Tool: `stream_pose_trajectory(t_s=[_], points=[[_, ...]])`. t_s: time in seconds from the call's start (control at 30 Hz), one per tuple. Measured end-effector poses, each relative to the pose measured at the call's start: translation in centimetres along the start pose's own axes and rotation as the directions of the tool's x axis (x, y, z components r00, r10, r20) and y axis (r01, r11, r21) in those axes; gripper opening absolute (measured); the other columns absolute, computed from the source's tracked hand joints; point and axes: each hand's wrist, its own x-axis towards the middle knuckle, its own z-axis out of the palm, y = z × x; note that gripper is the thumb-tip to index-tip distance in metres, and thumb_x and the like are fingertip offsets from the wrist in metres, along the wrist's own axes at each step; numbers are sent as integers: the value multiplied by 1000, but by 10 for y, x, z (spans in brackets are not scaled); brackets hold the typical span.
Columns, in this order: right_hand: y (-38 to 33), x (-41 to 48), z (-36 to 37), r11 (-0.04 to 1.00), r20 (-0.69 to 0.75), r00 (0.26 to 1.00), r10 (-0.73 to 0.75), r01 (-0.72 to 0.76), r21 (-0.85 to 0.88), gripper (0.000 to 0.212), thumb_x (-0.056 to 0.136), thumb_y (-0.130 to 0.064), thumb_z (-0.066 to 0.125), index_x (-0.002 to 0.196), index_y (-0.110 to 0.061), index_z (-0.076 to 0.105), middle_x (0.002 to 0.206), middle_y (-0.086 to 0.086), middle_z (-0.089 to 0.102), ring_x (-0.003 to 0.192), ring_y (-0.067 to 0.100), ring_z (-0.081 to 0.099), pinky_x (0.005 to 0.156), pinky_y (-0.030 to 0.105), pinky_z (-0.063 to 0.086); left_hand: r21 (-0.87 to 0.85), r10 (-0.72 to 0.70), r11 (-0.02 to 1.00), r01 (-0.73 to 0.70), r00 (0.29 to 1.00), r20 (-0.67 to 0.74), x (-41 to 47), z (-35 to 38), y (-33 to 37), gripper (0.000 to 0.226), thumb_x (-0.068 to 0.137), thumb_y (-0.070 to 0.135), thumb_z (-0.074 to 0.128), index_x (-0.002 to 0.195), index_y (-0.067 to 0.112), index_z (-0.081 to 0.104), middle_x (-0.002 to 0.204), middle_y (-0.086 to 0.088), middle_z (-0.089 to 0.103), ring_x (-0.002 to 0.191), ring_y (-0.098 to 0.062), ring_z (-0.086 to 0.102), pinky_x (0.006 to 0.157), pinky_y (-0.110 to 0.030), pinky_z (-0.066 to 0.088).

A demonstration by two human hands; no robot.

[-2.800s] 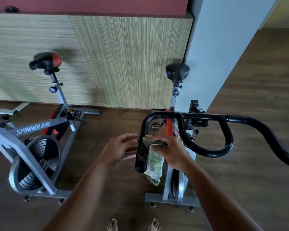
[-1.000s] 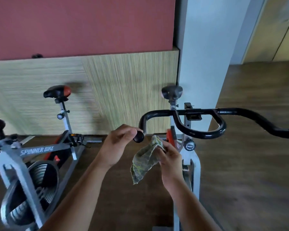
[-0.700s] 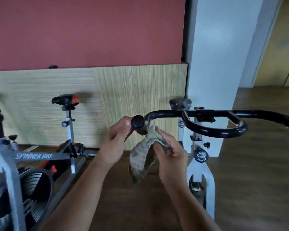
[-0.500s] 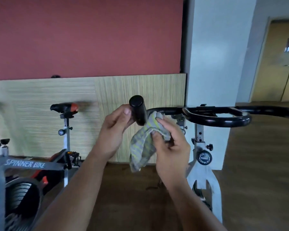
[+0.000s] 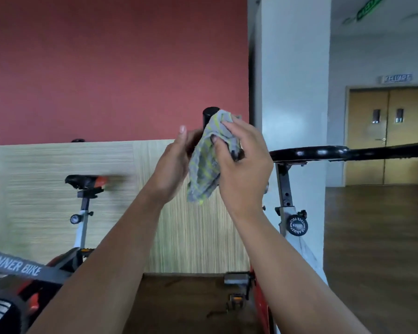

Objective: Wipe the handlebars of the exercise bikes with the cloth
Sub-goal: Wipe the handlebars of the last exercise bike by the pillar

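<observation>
Nearest: right hand [image 5: 241, 165], fingers curled round cloth [image 5: 203, 174], pressing it on the upturned left end of the handlebar [image 5: 309, 151]. Just left of it, left hand [image 5: 174, 169], thumb up, fingers hidden behind cloth; cannot tell whether gripping the bar. Best done by wrapping cloth fully round the tube, squeezing, then twisting and sliding down toward the bend, other hand steadying. Farther left, second bike [image 5: 82, 213] by the wall.

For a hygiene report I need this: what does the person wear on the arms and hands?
Nothing worn is visible. The left hand and right hand have no gloves, and I see no ring, watch or bracelet. The left forearm and right forearm are bare as far as the frame edge, with no sleeve in view.
</observation>
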Motion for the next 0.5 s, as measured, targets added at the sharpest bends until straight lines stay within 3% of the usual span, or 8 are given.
stream_pose_trajectory(t_s=[0.07,0.13,0.23,0.33,0.43,0.5], points=[[-3,6,8,998,-15,999,-44,44,-35,27,85,-4,75,112,-4,73,119,4,65,114,0,56,104,16,42,-67,-76,995,77,997,13,-2,0,2,66,105,57,22,140,12,55,139,-20,58,131,-38,53,113,-63,33],[1,4,10,990,-3,995,-98,97,-104,28,83,-2,76,110,-4,73,118,6,65,113,4,57,104,16,42,-71,-100,993,99,995,2,-4,0,3,65,103,59,28,136,13,59,134,-22,61,127,-39,57,111,-62,37],[13,-8,7,968,61,988,-141,150,-199,30,77,4,79,106,-3,74,114,8,66,109,9,59,101,8,39,13,95,995,-94,982,-165,-8,7,4,41,103,43,45,128,16,64,125,-12,69,121,-30,63,108,-54,45],[24,-14,-1,958,131,980,-148,175,-228,31,75,6,79,105,-3,75,113,7,64,105,7,58,99,10,42,150,328,943,-295,896,-298,-17,15,5,19,93,33,66,111,28,66,117,1,71,110,-20,67,94,-39,54],[26,-12,-6,976,133,983,-127,148,-163,32,77,5,77,107,-7,76,113,-1,51,98,-8,55,91,7,42,350,413,884,-309,867,-279,-22,23,1,16,91,22,71,98,36,68,113,0,68,92,-12,67,79,-26,51],[24,-11,-10,986,169,980,-103,122,-110,33,79,4,77,109,-9,76,111,-1,50,102,-13,53,91,6,41,360,397,890,-280,865,-308,-23,25,0,17,91,20,72,96,36,70,107,-4,68,86,-11,66,76,-22,49]])
